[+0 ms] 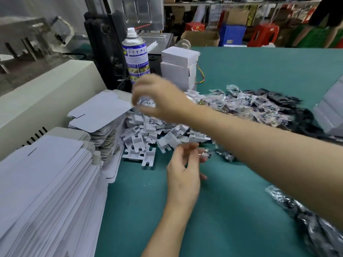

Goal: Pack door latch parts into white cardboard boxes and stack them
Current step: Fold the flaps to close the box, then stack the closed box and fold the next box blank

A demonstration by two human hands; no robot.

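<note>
Green matting covers the bench (241, 71), with shelving and crates behind. Seen from the head camera, the right hand (159, 97) reaches across to the heap of white card inserts (148, 130) near the left edge, fingers curled, seemingly pinching one, though blur hides the grip. Nearer, the left hand (182, 173) holds a small bagged latch part (204, 153) between fingertips. Flat box blanks (46, 182) lie stacked at the left edge; closed boxes (178, 65), contents unseen, are piled at the far edge.
</note>
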